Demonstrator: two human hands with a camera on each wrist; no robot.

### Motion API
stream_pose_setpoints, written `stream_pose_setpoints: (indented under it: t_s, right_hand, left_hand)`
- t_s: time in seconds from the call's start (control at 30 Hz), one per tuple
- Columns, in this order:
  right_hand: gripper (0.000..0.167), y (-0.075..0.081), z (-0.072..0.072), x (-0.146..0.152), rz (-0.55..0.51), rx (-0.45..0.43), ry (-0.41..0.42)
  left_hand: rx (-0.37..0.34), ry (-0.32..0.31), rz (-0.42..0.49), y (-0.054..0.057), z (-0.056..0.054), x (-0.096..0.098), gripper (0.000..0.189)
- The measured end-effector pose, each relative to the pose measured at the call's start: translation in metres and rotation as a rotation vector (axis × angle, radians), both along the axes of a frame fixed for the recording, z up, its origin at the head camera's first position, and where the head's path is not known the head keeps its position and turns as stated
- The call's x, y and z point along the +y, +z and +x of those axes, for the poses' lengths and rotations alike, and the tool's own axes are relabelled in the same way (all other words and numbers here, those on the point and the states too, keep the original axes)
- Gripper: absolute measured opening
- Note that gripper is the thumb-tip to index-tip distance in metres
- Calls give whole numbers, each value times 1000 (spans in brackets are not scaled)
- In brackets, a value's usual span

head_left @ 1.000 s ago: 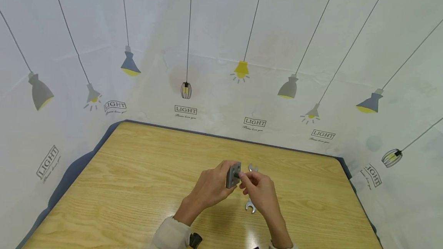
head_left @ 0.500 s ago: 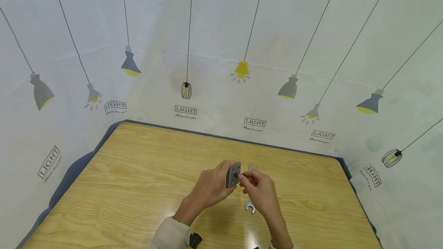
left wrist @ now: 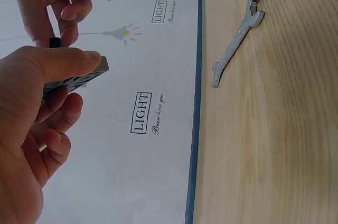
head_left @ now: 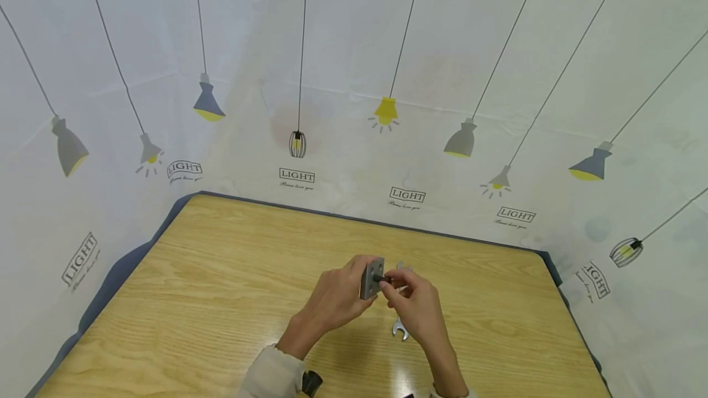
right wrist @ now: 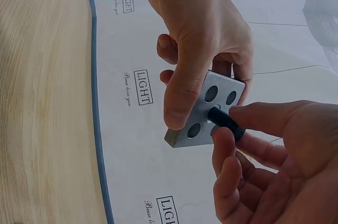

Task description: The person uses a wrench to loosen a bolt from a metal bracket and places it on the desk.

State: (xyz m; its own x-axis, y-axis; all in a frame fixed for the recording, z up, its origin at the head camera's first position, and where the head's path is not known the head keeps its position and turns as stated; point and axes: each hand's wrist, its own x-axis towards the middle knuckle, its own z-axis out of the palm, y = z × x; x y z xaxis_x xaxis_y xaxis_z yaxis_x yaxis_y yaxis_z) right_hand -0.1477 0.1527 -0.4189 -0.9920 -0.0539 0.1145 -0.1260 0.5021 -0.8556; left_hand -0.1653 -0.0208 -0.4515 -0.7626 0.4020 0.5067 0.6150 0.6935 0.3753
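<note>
My left hand (head_left: pixel 338 295) grips a small grey metal plate (right wrist: pixel 199 115) by its edges, with the thumb across one side. Several round holes pierce the plate, and a black bolt (right wrist: pixel 226 120) stands out of its middle. Thumb and fingers of my right hand (head_left: pixel 417 306) pinch the bolt near its outer end; in the right wrist view, parts of the bolt are behind the fingertips. Both hands hold the work above the table. Below the right hand lies a silver open-end wrench (left wrist: pixel 232 44), partly hidden by that hand in the head view.
A wood-grain table (head_left: pixel 221 275) spreads under the hands, with a dark blue border along its edge. Behind and beside it hangs a pale sheet (head_left: pixel 343 158) printed with lamps and the word LIGHT. A black strap (head_left: pixel 312 384) is at the left sleeve.
My right fingers have shifted on the bolt, and more of the bolt now shows in the head view. My left hand and the plate have barely moved; the wrench lies where it was.
</note>
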Motion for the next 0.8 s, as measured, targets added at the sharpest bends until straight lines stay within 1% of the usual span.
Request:
stream_pose_setpoints:
  t_s: [0.3,0.63,0.8]
  right_hand:
    - [18,1,1,1,4,17,14]
    - [18,-1,0,1,11,55,21]
    - [18,-2,0,1,24,81,26]
  left_hand:
    - [-4,0,0,1,0,0,63]
    - [3,-3,11,1,0,-1,61]
    - [-6,-9,19,0,-1,-1,60]
